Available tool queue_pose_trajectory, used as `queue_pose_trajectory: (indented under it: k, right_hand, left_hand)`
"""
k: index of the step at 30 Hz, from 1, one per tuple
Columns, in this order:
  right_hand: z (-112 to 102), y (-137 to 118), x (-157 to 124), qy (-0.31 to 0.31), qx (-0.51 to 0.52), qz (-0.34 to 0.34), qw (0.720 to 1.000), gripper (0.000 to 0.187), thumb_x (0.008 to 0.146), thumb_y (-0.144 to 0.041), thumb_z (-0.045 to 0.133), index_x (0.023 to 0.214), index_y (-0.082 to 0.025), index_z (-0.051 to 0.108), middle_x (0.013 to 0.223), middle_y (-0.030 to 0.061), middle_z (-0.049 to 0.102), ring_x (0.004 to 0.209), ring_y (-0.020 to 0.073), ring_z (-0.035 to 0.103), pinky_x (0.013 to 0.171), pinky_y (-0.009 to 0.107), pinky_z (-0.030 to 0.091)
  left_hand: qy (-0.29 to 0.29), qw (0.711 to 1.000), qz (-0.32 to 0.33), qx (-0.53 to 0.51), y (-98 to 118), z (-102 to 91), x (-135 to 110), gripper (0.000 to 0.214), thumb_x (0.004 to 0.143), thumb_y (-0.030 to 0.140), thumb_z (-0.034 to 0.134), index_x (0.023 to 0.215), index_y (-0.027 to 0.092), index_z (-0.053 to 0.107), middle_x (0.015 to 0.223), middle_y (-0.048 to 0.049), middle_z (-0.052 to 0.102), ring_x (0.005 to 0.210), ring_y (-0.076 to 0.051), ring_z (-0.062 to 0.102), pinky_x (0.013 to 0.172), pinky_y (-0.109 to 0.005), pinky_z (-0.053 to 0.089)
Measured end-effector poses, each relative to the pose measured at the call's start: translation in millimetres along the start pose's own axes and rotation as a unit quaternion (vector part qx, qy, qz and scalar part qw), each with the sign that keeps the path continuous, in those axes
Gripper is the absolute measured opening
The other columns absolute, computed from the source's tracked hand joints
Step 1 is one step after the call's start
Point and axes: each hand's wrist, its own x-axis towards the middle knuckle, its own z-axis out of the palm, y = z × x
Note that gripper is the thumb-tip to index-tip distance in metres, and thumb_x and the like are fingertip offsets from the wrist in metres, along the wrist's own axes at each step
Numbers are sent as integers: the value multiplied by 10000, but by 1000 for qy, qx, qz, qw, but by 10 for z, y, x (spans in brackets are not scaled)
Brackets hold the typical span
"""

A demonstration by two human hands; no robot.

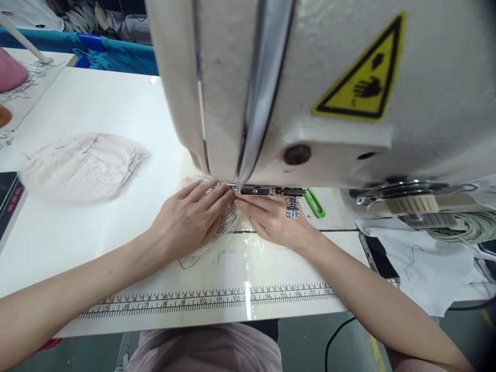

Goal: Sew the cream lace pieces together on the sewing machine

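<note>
My left hand [188, 219] lies flat with fingers stretched out on a small piece of white lace fabric [228, 223], pressing it to the white table [116, 248]. My right hand [273, 219] rests beside it, fingers extended toward the presser foot [253, 190] of the sewing machine [318, 82]. Both sets of fingertips meet at the foot, under the machine head. The needle itself is hidden by the machine.
A pile of white lace pieces [83, 166] lies at the left. A ruler strip [205, 299] runs along the table's front edge. A green tool [314, 203] lies right of the foot. A phone [378, 257] and white cloth [430, 268] are at the right.
</note>
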Motion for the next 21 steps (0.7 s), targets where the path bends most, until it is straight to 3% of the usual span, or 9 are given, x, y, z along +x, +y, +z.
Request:
queue_pose_trajectory:
  k: [10,17,21]
  right_hand:
    - [55,25,-14,19,24,-13,999,333,884,-78,488,1129,-192,683,1183,60,696,1069,206,655,854,372,574]
    - [12,-9,-6,15,-12,5,1000,328,885,-100,505,1121,-235,690,1191,31,694,1073,208,644,907,378,529]
    - [11,-30,-12,22,-42,23,999,303,890,-130,522,1111,-250,691,1179,28,699,1039,215,647,898,386,504]
  left_hand:
    - [-3,1000,-21,-22,7,1,3,413,954,246,430,1336,152,555,1316,-96,612,1294,-298,504,1062,-463,449]
    - [6,1000,-10,-5,-5,25,-5,427,958,240,415,1342,101,541,1350,-109,583,1283,-305,510,1055,-458,443]
    - [7,1000,-18,-22,7,-33,14,409,963,236,422,1337,131,551,1325,-103,604,1270,-296,527,1070,-469,422]
